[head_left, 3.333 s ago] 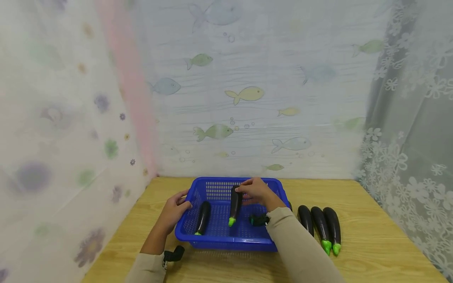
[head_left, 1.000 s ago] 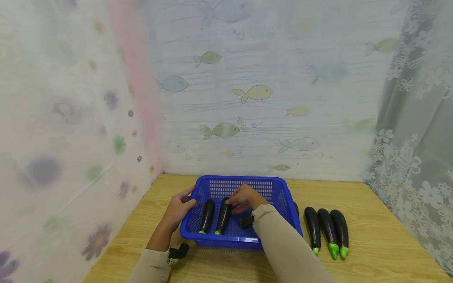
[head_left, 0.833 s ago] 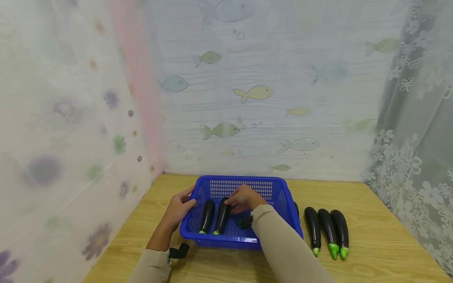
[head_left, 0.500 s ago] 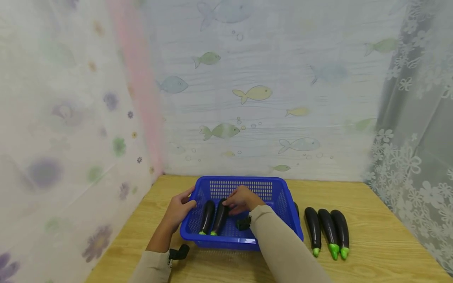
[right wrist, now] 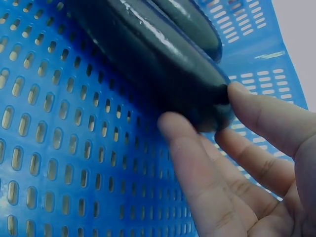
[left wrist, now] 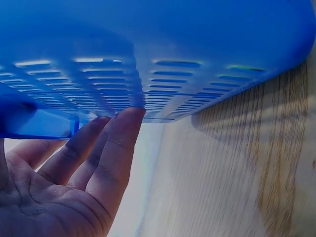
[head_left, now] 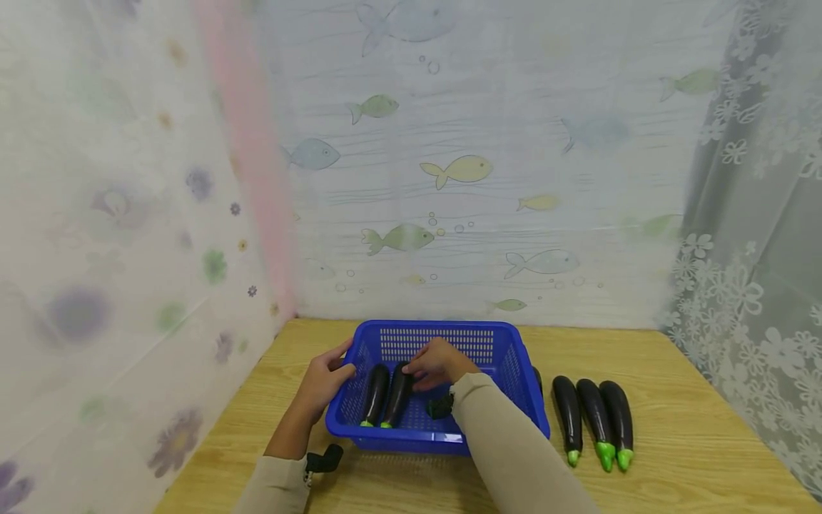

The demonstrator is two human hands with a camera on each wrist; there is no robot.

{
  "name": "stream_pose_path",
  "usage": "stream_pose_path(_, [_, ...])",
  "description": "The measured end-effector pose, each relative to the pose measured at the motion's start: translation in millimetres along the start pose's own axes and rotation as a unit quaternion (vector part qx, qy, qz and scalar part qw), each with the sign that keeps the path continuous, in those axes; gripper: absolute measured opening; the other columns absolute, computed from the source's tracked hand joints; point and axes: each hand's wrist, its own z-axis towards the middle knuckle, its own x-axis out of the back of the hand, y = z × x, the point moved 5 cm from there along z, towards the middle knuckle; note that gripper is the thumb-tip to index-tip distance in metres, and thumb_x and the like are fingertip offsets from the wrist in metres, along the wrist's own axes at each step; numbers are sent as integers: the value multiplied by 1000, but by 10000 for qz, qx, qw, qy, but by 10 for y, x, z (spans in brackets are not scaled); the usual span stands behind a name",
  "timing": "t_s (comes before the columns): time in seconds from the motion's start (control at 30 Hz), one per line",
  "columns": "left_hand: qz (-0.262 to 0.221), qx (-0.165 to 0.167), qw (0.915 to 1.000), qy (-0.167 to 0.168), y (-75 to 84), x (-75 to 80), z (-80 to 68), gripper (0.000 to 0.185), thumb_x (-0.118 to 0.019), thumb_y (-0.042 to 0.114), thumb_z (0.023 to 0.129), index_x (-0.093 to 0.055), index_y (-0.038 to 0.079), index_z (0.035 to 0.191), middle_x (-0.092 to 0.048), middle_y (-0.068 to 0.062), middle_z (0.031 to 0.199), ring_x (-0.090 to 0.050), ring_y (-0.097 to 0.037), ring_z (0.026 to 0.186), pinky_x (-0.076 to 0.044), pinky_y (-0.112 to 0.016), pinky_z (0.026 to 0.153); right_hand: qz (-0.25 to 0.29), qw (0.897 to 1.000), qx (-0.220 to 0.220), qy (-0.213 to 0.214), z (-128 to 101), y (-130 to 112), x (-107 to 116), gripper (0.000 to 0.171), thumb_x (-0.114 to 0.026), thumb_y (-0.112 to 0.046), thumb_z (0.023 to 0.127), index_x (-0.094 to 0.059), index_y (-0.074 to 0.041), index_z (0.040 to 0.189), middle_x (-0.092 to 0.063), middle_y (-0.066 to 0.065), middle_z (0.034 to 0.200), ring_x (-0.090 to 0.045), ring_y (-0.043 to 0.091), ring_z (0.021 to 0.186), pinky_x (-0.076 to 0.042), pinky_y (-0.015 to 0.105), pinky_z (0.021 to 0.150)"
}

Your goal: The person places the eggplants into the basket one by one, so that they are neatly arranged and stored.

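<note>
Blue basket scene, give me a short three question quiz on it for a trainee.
1. True or false: the left hand is inside the blue basket.
2. How many eggplants lie in the basket?
A. one
B. two
C. four
3. Fill in: the right hand has its fingertips on the rounded end of the ______ eggplant in the basket.

Key
1. False: it rests on the basket's outer left wall.
2. B: the left eggplant and the right eggplant lie side by side, green tips toward the person.
3. right. Three more eggplants show fully on the table.
</note>
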Motion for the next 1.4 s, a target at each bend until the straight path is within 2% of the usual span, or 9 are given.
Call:
stream_pose_path(0.47, [89, 28, 10000, 11, 6, -16, -2, 68, -68, 11, 89, -50, 17, 154, -70, -21, 131, -72, -29, 106, -62, -43, 87, -46, 10000, -47, 59, 11, 17, 23, 28, -81, -6, 86, -74, 4, 112, -74, 22, 100, -78, 37, 83, -65, 43, 74])
stream_pose_path(0.7, [17, 49, 10000, -9, 15, -24, -32, 67, -68, 10, 90, -50, 15, 155, -68, -25, 132, -70, -31, 106, -62, -46, 86, -206, 9997, 49, 153, 23, 25, 62, 26, -81, -7, 86, -74, 4, 109, -73, 23, 101, -77, 36, 81, -64, 42, 71])
stream_pose_path(1.03, [-140, 84, 9999, 1, -18, -13, 17, 67, -69, 9, 89, -52, 20, 153, -69, -22, 131, -71, -31, 104, -62, -46, 86, -308, 9983, 464, 196, -152, -248, 94, 30, -80, -9, 88, -72, 6, 113, -70, 19, 109, -75, 41, 95, -63, 48, 81])
stream_pose_path(1.27, [-164, 77, 9998, 2, -20, -6, 10, 67, -69, 9, 89, -53, 20, 153, -69, -22, 132, -71, -30, 106, -62, -44, 87, -559, 9962, 657, 98, -214, -392, 128, 35, -80, -13, 88, -71, 3, 118, -71, 17, 111, -77, 37, 89, -64, 44, 76])
stream_pose_path(1.4, [-101, 60, 9999, 61, -24, 3, 13, 67, -69, 9, 88, -54, 20, 152, -70, -21, 129, -71, -28, 104, -62, -42, 85, -451, 9963, 729, 2, -252, -434, 170, 36, -80, -15, 89, -71, 2, 119, -69, 18, 118, -77, 38, 94, -63, 49, 83])
